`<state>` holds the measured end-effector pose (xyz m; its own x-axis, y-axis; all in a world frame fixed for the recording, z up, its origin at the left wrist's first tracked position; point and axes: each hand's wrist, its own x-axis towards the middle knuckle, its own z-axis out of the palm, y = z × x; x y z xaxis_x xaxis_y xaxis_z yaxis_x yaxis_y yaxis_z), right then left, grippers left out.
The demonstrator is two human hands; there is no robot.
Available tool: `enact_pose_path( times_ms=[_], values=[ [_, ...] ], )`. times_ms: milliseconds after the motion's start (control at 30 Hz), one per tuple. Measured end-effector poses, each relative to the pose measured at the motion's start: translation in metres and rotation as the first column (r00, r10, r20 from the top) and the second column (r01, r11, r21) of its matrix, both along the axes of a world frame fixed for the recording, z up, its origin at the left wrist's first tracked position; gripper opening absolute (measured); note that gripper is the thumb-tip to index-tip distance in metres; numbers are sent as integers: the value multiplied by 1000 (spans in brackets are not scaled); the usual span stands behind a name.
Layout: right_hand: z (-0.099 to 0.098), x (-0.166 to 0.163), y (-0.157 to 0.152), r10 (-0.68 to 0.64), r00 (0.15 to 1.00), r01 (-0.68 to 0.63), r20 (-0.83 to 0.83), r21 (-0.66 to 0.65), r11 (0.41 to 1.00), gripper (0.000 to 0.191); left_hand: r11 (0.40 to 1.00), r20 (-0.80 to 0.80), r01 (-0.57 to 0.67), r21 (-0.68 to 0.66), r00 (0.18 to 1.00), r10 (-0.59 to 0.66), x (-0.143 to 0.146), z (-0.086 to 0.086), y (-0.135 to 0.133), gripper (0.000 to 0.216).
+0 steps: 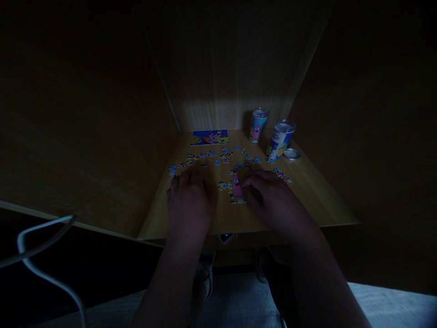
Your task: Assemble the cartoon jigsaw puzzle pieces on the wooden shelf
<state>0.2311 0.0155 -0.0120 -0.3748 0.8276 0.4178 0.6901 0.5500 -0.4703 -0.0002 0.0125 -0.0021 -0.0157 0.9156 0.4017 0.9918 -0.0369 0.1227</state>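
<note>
A partly joined jigsaw puzzle (pixel 237 191) lies near the front of the wooden surface, showing a pink figure and a yellow face. Thumb and forefinger of my right hand (pixel 271 196) are pinched at its right edge, on what looks like a puzzle piece, mostly covered by the fingers. My left hand (pixel 190 198) rests palm down left of the puzzle. Its fingers bend downward, the tips hidden beneath. Loose puzzle pieces (pixel 226 154) are scattered in an arc beyond both hands, and several more pieces (pixel 280 174) lie past my right hand.
A picture card (pixel 209 137) lies at the back. Two printed cans with clear tops, one can (pixel 258 125) behind the other can (pixel 282 139), stand at the back right beside a round lid (pixel 291 154). Wooden panels enclose the surface. A white cable (pixel 51 278) hangs at lower left.
</note>
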Motion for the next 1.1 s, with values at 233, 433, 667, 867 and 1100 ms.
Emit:
enact_pose_path(
  times_ms=[233,433,667,867,1100],
  values=[
    [0,0,-1,-6,1000,6,21,3,1000,14,999,5,17,-37,1000,-17,-2,1,1,23],
    [-1,0,-1,-1,1000,1,-1,7,1000,15,1000,-1,8,11,1000,-8,-1,3,0,16],
    [0,0,-1,-3,1000,3,-2,4,1000,16,999,18,-52,1,999,52,-3,-1,1,20],
    [0,0,-1,2,1000,-2,7,-8,1000,15,997,-5,-49,-64,999,49,-3,-1,3,25],
    [2,-1,-1,-5,1000,5,4,1,1000,14,997,-12,-20,-68,1000,19,-2,2,2,20]
  ],
)
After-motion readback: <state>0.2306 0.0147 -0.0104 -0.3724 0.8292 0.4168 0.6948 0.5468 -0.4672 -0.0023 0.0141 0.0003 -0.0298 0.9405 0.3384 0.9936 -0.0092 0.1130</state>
